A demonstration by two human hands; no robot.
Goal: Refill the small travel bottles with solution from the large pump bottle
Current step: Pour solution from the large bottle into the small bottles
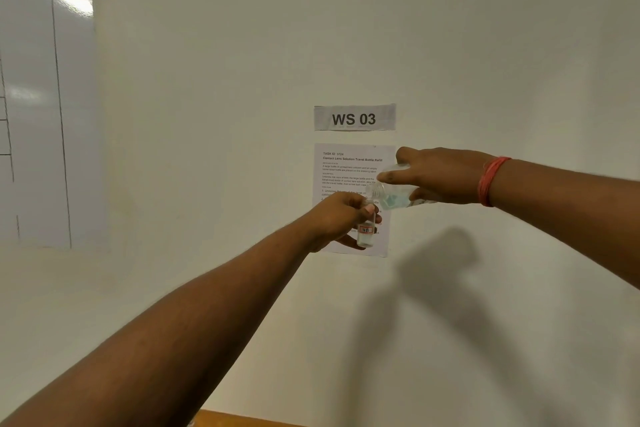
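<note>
Both hands were busy: left hand (341,215) had its grip round the upright travel bottle (366,232), right hand (438,175) gripped the big bottle (393,196), tipped sideways, mouth right above the little one's opening. Looked mid-pour.

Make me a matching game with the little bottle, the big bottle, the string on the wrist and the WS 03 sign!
Things:
1. small bottle
2. large bottle
3. thread band
4. WS 03 sign

Descriptions:
A. stuck on the wall above the instruction sheet
B. tipped sideways in the right hand, mouth toward the other bottle
C. red, wound around the right wrist
D. held upright in the left hand, with a red-bordered label

Pairs: 1-D, 2-B, 3-C, 4-A
</note>
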